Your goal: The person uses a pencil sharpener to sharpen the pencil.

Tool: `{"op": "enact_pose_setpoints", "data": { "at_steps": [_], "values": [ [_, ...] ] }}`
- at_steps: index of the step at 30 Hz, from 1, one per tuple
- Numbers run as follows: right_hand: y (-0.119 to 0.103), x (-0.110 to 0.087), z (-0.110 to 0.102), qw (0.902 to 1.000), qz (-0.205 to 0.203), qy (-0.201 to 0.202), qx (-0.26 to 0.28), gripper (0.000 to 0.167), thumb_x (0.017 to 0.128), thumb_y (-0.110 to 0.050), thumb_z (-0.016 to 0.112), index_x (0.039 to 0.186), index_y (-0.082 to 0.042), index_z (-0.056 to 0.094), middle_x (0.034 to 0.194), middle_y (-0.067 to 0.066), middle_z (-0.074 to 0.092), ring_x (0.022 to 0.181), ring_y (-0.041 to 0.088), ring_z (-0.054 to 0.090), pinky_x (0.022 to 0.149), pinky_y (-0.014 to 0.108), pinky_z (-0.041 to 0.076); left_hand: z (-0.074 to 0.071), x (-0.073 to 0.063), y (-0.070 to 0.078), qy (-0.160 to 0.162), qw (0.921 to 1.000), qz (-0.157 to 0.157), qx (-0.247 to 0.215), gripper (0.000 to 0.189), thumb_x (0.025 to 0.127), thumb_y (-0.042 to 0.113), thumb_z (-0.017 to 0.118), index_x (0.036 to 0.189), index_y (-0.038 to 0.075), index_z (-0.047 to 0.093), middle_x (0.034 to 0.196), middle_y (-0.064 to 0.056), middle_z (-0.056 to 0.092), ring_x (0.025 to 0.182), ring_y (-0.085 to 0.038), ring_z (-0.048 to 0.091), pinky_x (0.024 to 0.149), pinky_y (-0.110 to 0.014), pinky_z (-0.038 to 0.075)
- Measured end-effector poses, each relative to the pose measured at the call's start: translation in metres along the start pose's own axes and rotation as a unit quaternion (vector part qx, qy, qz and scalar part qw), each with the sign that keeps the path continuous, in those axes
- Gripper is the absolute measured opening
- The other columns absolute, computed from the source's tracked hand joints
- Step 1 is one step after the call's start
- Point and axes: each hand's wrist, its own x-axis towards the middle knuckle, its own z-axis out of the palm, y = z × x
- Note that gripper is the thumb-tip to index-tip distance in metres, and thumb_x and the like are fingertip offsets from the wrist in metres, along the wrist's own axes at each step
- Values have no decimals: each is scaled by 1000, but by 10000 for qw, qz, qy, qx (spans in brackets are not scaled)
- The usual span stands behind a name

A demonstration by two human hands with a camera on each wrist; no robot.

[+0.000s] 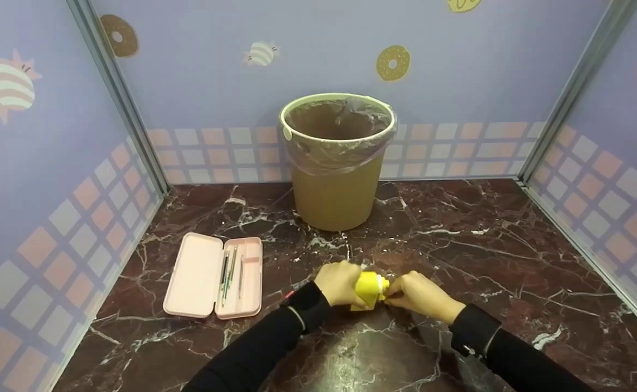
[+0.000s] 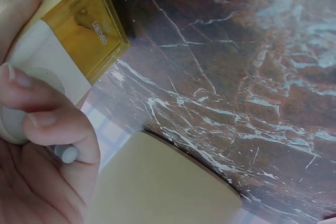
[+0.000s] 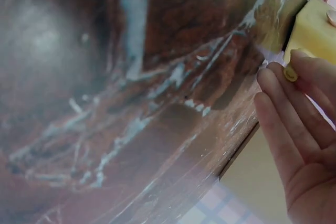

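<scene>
In the head view my left hand (image 1: pixel 340 282) grips a yellow pencil sharpener (image 1: pixel 366 288) at the middle of the table. Its white body and clear yellow drawer (image 2: pixel 97 30) show in the left wrist view, with a grey rounded knob (image 2: pixel 66 153) poking out between the curled fingers. My right hand (image 1: pixel 419 294) is at the sharpener's right end. Thumb and forefinger pinch a small yellow piece (image 3: pixel 290 73) beside the yellow face; I cannot tell whether it belongs to the sharpener. The other right fingers extend loosely.
Left of the hands lies an opened pink pencil case (image 1: pixel 194 277) with several pencils (image 1: pixel 230 272) in its tray. A tan waste bin (image 1: pixel 337 190) with a clear liner stands behind the hands. Patterned panels (image 1: pixel 204 71) close off the back and both sides of the dark marbled table (image 1: pixel 492 234).
</scene>
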Motion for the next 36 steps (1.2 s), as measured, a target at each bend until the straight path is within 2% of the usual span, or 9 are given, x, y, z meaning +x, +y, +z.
{"op": "enact_pose_setpoints", "data": {
  "at_steps": [8,13,24,31,36],
  "values": [
    [-3,-5,1,9982,-169,108,-559,10,80,-6,83,89,-10,81,83,2,80,72,15,75,67,27,60,2,2,1,27,10000,-41,53,51,60,51,94,82,13,68,80,-2,73,69,-18,67,57,-33,53],
    [-4,-8,1,9969,-309,144,-703,10,81,-7,82,90,-10,81,84,2,80,72,15,75,67,28,60,3,4,1,-42,9999,-106,86,51,60,51,94,82,13,68,80,-2,73,70,-19,68,59,-34,54],
    [-5,-12,0,9959,-628,108,-637,10,82,-5,80,92,-9,80,85,2,80,74,14,75,69,28,60,1,4,5,-89,9994,-158,296,50,59,50,95,82,14,68,82,-2,74,73,-20,70,58,-35,54],
    [-9,-15,0,9962,-679,131,-527,9,84,-6,79,92,-11,79,85,0,80,75,12,74,68,26,59,0,3,7,-123,9992,-177,351,49,60,49,95,82,14,69,84,-2,76,77,-22,73,60,-37,56],
    [-16,-16,-9,9954,-881,150,-341,10,83,-6,80,93,-11,78,87,1,80,75,12,74,67,24,58,-3,3,4,-68,9992,-218,324,49,60,48,95,84,13,70,85,-3,76,77,-23,73,61,-37,57]
  ]
}}
